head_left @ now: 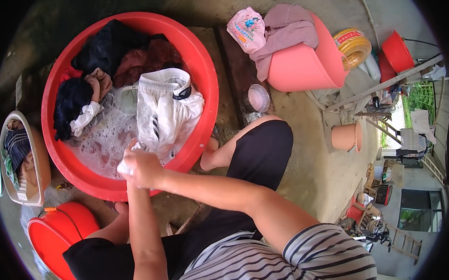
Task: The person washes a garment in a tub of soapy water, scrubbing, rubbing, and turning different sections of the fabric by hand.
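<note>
Over the near edge of a large red tub [205, 119], my two hands are pressed together. My right hand [147, 167] is closed and lies across my left hand [132, 147], which is mostly hidden behind it. White foam or wet white cloth [126, 167] shows at the fingers; I cannot tell which. Just beyond them, white elastic-waist trousers or shorts [158, 104] with a dark drawstring lie partly in sudsy water [108, 152]. Black clothes [108, 45], a dark red garment [142, 64] and a small white cloth [86, 118] are heaped along the tub's far and left sides.
A laundry basket [43, 169] with clothes stands left, near a red bucket [65, 228]. To the right are a pink tub [303, 66] draped with a mauve garment [292, 25], a small bowl [259, 97] and a peach bucket [346, 136]. My knees flank the red tub's near side.
</note>
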